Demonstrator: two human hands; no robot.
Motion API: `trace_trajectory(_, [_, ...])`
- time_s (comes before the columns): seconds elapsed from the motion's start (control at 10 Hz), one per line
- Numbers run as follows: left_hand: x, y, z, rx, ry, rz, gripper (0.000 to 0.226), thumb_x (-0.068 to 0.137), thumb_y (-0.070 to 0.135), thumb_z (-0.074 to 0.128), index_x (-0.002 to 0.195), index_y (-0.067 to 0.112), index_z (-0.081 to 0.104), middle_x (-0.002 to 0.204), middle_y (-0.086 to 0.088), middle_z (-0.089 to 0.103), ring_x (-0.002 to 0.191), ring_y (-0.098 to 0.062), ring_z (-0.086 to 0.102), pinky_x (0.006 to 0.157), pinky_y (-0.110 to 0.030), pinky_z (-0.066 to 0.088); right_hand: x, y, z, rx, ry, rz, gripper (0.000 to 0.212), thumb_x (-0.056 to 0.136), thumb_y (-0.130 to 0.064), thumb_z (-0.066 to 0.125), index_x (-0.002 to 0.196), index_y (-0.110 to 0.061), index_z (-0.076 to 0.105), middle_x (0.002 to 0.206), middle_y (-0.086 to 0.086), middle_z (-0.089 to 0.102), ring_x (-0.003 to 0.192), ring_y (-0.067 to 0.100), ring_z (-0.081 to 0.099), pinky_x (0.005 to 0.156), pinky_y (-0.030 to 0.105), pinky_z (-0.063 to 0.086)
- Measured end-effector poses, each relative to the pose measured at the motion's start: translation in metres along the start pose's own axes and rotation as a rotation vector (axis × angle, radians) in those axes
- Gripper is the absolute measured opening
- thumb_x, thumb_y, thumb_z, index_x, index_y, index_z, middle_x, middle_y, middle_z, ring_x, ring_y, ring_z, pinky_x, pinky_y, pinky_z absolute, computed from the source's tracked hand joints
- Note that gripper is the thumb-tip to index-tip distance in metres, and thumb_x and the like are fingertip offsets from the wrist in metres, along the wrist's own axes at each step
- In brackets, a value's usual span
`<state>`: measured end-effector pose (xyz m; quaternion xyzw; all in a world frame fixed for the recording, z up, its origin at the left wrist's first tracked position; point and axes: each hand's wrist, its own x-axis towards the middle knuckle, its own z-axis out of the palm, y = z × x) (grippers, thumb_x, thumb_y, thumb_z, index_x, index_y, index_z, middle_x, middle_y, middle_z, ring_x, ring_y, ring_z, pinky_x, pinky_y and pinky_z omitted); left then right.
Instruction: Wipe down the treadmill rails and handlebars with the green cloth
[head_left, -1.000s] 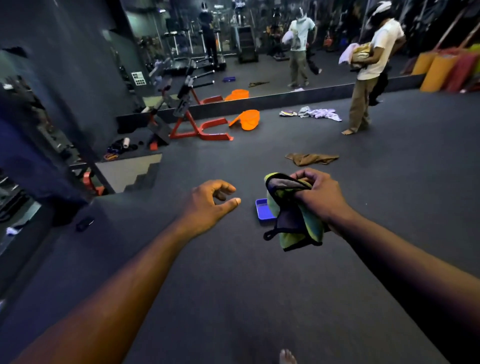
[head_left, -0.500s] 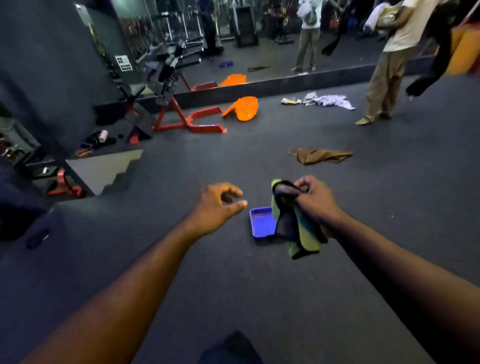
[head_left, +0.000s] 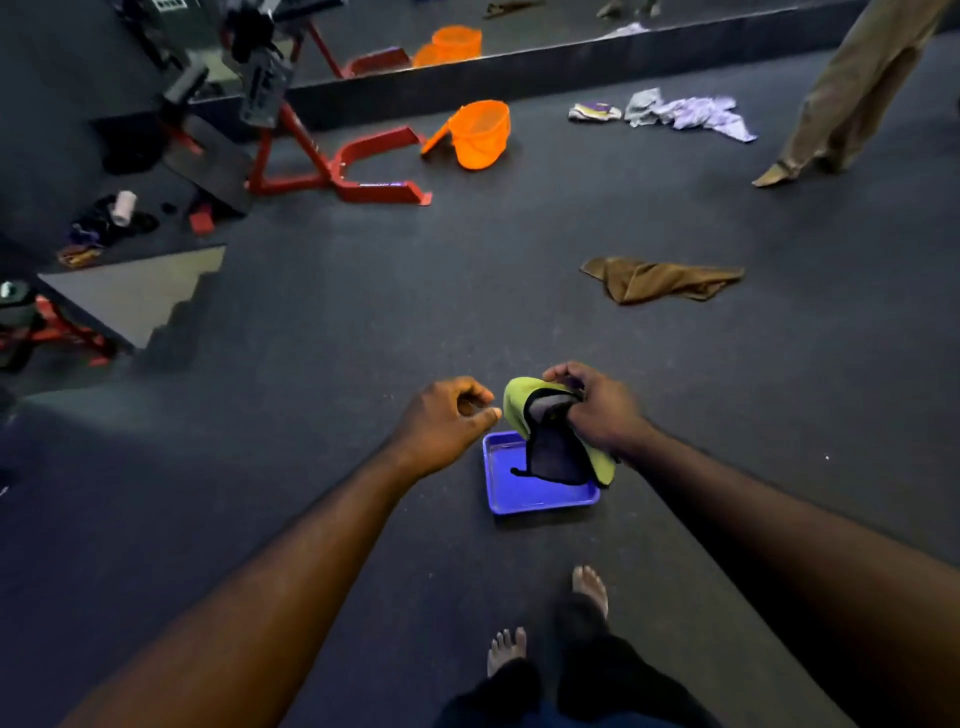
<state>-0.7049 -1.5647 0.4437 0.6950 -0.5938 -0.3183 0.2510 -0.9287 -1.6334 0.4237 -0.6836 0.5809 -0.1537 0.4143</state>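
Since the earlier frames the view has tipped down toward the floor (head_left: 311, 364), and the blue tray (head_left: 540, 500), which lay beyond the hands, now sits right under them at centre frame. The right hand (head_left: 597, 410) holds the green cloth (head_left: 519, 410) bunched, its grip closed round the upper fold. The cloth's dark underside faces the camera and its lower end hangs down to the tray; whether it touches the tray cannot be told. The left hand (head_left: 447, 421) hovers just left of the cloth, holding nothing, its grip loose with fingers lightly curled and the thumb pointing at the cloth. Two bare feet (head_left: 506, 649) stand at the bottom of the frame, just short of the tray. A brown rag (head_left: 660, 280) lies on the floor at right of centre, well apart from the tray. Toward the top, an orange basket (head_left: 480, 135) lies tipped beside a red frame (head_left: 363, 171), pale clothes (head_left: 691, 111) lie along the ledge, and another person's legs (head_left: 857, 88) stand at the upper right. No treadmill shows in this view.
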Motion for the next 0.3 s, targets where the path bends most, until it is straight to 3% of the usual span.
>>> trace_trajectory(0.1, [0.036, 0.002, -0.002, 0.003, 0.051, -0.042, 0.012, 0.09, 0.03, 0.081, 0.098, 0.029, 0.072, 0.092, 0.01, 0.073, 0.089, -0.009, 0.071, 0.082, -0.027, 0.056, 0.051, 0.012, -0.002, -0.023, -0.091, -0.015, 0.046, 0.087, 0.002, 0.062, 0.124, -0.022, 0.072, 0.118, -0.004, 0.074, 0.113, 0.014, 0.068, 0.093, 0.02, 0.047])
trace_trajectory(0.3, [0.092, 0.006, -0.003, -0.032, 0.173, -0.156, 0.014, 0.09, 0.026, 0.081, 0.102, 0.022, 0.075, 0.091, 0.014, 0.07, 0.086, 0.002, 0.066, 0.071, -0.003, 0.043, 0.153, 0.025, -0.009, -0.187, -0.259, -0.051, 0.045, 0.086, -0.005, 0.071, 0.129, -0.018, 0.071, 0.131, 0.003, 0.072, 0.124, 0.021, 0.066, 0.101, 0.026, 0.046])
